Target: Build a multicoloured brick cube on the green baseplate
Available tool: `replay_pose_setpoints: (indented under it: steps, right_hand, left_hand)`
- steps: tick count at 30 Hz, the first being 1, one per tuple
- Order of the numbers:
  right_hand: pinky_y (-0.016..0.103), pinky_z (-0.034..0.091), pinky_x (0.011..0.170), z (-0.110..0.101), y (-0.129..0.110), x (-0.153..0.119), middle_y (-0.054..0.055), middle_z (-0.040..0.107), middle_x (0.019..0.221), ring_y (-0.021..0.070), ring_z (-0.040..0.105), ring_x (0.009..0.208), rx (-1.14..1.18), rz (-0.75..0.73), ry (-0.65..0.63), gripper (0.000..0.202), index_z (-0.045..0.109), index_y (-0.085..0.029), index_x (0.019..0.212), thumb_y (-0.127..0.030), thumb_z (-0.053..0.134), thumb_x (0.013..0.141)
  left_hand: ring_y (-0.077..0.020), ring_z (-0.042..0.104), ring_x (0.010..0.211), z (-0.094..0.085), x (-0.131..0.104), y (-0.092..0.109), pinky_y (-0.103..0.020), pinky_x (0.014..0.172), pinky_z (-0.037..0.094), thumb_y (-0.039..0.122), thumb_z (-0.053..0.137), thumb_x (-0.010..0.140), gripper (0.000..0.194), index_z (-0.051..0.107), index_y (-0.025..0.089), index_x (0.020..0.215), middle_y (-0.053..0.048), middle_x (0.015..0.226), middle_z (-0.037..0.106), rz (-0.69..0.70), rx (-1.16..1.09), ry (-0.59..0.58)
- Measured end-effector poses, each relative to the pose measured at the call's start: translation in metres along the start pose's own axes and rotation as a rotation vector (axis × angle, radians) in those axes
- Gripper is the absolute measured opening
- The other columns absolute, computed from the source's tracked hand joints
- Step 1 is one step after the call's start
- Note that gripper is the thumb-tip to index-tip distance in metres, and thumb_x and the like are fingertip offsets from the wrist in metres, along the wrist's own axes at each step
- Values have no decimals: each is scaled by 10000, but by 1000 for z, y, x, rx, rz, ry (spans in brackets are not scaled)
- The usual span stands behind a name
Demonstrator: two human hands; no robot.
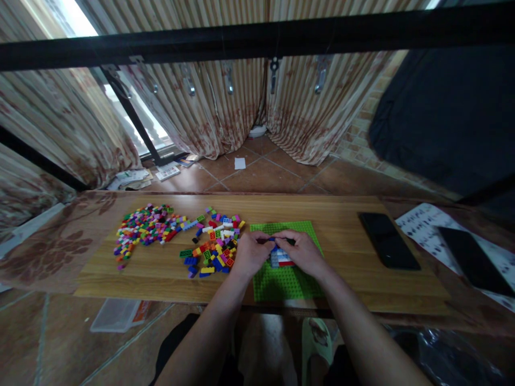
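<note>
A green studded baseplate (287,284) lies on the wooden board. On it stands a small brick structure (281,258) with grey, white, light blue and red parts. My left hand (253,252) is at the structure's upper left, fingers pinched together. From the right, my right hand (300,249) reaches over it with closed fingers. Between the two sets of fingertips a bit of a blue brick (273,240) shows, touched by both hands. The fingers hide most of that brick and the back of the structure.
Loose mixed bricks (217,244) lie just left of the baseplate, with a pile of smaller bricks (147,228) farther left. A black phone (388,241) rests on the right of the wooden board (341,268). Another dark device (475,260) lies on a printed sheet (426,222).
</note>
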State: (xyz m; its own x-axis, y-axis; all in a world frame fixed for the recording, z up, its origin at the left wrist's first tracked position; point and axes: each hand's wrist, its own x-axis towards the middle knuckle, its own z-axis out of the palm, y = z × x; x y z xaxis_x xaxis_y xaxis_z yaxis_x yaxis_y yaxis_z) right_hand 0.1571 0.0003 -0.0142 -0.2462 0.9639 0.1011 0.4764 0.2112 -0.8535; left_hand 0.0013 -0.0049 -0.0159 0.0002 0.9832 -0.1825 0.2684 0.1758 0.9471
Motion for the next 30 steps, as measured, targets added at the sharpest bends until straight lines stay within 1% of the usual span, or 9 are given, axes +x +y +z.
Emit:
replay_pose_setpoints:
  steps: [6, 9, 13, 18, 21, 24, 27, 29, 30]
  right_hand:
    - [359, 485, 808, 2, 4, 1, 62, 758, 914, 223, 681, 867, 20, 15, 16, 231, 754, -203, 904, -310, 562, 831]
    - [359, 491, 794, 3, 3, 1, 62, 761, 897, 225, 686, 851, 18, 25, 33, 233, 757, -204, 890, -319, 564, 827]
    - [360, 495, 798, 4, 2, 1, 67, 762, 895, 225, 690, 846, 26, 34, 47, 233, 758, -201, 881, -319, 566, 818]
    - [358, 501, 773, 6, 3, 2, 64, 764, 874, 227, 690, 823, -8, 69, 69, 230, 759, -203, 857, -329, 573, 809]
    - [354, 507, 748, 8, 2, 2, 60, 763, 850, 226, 689, 797, -9, 85, 73, 231, 759, -199, 851, -327, 572, 806]
    - [362, 511, 765, 9, 2, 2, 60, 762, 853, 227, 688, 812, 4, 81, 66, 231, 754, -198, 848, -320, 560, 818]
    - [388, 510, 821, 3, 0, -1, 72, 754, 929, 227, 680, 869, 16, 42, 18, 251, 740, -191, 920, -325, 541, 846]
    - [410, 492, 891, -7, -1, -5, 81, 726, 1049, 232, 660, 963, 15, 7, -48, 286, 706, -195, 1050, -334, 583, 832]
    - [418, 474, 935, -13, -1, -8, 81, 698, 1126, 235, 638, 1029, 14, -11, -96, 354, 672, -205, 1130, -338, 628, 805]
  left_hand:
    - [-96, 572, 500, -2, -2, 7, -184, 484, 437, 143, 654, 690, 85, 728, 131, 729, -10, 580, 663, 70, 78, 26]
    - [-97, 572, 509, -2, -2, 7, -183, 490, 433, 139, 664, 678, 71, 727, 131, 709, -9, 566, 654, 76, 69, 40]
    - [-86, 549, 484, -1, -1, 3, -181, 472, 420, 131, 666, 670, 69, 710, 112, 719, -8, 567, 642, 61, -19, 28]
    - [-72, 510, 433, 2, 1, -1, -181, 429, 391, 124, 664, 654, 156, 669, 107, 808, 23, 561, 606, 0, -123, 30]
    - [-72, 505, 426, 2, 2, 0, -183, 417, 383, 113, 653, 653, 137, 637, 116, 789, 36, 562, 584, -32, -160, 9]
    - [-73, 508, 441, 2, 3, 0, -181, 428, 383, 110, 642, 661, 81, 618, 123, 737, 40, 551, 570, -19, -141, -7]
    - [-80, 528, 486, 2, 3, -1, -183, 476, 408, 108, 640, 667, 49, 625, 124, 710, 29, 558, 584, 51, -72, 8]
    - [-93, 560, 547, 2, 1, -2, -192, 530, 435, 103, 630, 674, 56, 646, 123, 724, 8, 604, 619, 108, -27, 17]
    - [-100, 573, 577, 2, 0, -2, -198, 555, 445, 109, 626, 682, 68, 658, 123, 741, -2, 632, 636, 130, -13, 17]
